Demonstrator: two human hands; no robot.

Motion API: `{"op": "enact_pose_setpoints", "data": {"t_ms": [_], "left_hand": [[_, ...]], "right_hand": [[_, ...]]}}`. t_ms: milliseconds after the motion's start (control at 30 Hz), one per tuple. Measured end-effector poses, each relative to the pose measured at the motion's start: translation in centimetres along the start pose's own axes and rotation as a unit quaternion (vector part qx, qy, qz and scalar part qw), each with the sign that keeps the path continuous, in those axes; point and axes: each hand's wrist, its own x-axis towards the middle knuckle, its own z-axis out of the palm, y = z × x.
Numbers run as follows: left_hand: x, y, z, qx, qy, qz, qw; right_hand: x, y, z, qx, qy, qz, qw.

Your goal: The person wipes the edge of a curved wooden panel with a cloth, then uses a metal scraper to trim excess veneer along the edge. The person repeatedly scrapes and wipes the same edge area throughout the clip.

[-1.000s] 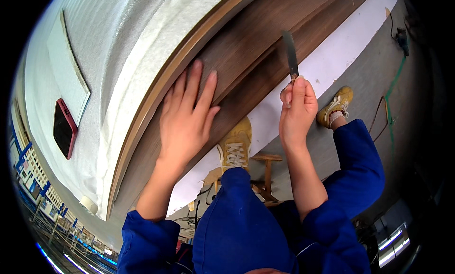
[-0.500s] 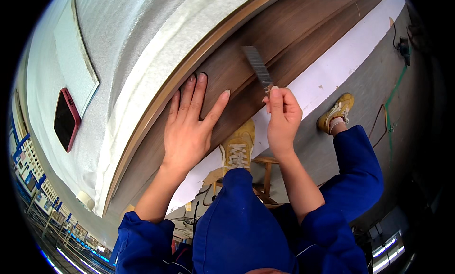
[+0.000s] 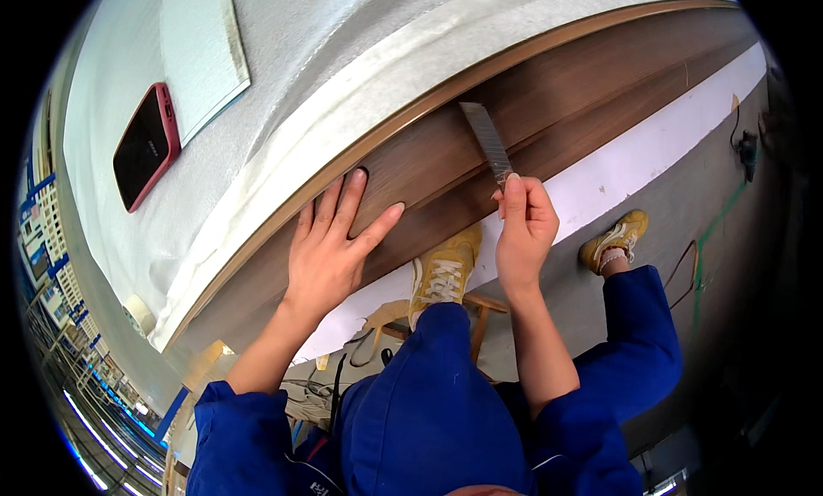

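Note:
A dark brown wood-grain panel (image 3: 591, 80) with a stepped profile runs from lower left to upper right in front of me. My left hand (image 3: 326, 260) lies on it with fingers spread, the fingertips close to its far raised edge. Between the thumb and fingers of my right hand (image 3: 525, 230) is a bare snap-off knife blade (image 3: 487, 138), scored with slanting lines. The blade points up and slightly left over the panel, its tip near the far edge. Whether it touches the surface, I cannot tell.
Beyond the panel, white foam sheeting (image 3: 343, 110) carries a phone (image 3: 147, 149) in a pink-red case and a pale flat sheet (image 3: 201, 50). A white strip (image 3: 600, 179) borders the near side. My yellow shoes (image 3: 446, 273), a wooden stool (image 3: 482, 320) and a green cable (image 3: 720, 217) are below.
My view has turned, so the panel lies flatter across it and the phone appears higher. The left hand stays spread on the panel; the right still holds the blade over it.

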Motion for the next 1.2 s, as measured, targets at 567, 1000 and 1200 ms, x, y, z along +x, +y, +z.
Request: {"op": "enact_pose_setpoints", "data": {"t_ms": [567, 1000, 1200], "left_hand": [[5.6, -0.5, -2.3, -0.231, 0.031, 0.082, 0.969], [9.0, -0.5, -1.2, -0.275, 0.009, 0.083, 0.958], [8.7, -0.6, -1.4, -0.246, 0.007, 0.077, 0.966]], "right_hand": [[1.3, -0.8, 2.4, -0.205, -0.029, -0.11, 0.972], [0.5, -0.3, 2.8, -0.234, -0.015, -0.11, 0.966], [0.4, -0.1, 3.0, -0.225, -0.02, -0.117, 0.967]]}}
